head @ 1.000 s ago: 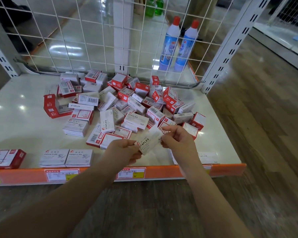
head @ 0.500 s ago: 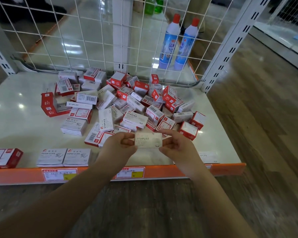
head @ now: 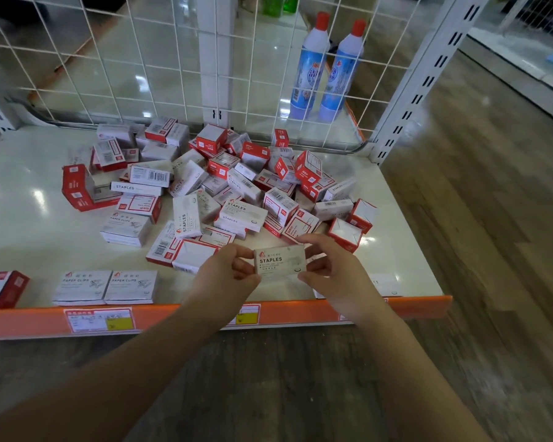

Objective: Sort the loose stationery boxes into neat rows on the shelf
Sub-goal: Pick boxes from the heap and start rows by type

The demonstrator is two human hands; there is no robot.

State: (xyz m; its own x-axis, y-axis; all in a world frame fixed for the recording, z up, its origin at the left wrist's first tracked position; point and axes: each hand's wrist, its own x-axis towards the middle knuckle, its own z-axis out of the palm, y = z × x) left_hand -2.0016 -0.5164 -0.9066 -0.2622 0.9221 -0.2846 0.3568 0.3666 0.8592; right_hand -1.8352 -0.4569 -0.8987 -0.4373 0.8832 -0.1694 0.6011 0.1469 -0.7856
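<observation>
At far left a red box (head: 4,288) sits by your two paper clip boxes (head: 104,287) along the shelf (head: 29,224) front. Your left hand (head: 227,275) and right hand (head: 336,272) each pinch an end of one staples box (head: 280,260) (label up), held just before the jumbled pile (head: 224,193).

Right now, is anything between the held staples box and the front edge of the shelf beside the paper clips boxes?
Nothing visible: the staples box hangs over bare shelf right of the paper clips boxes.
</observation>
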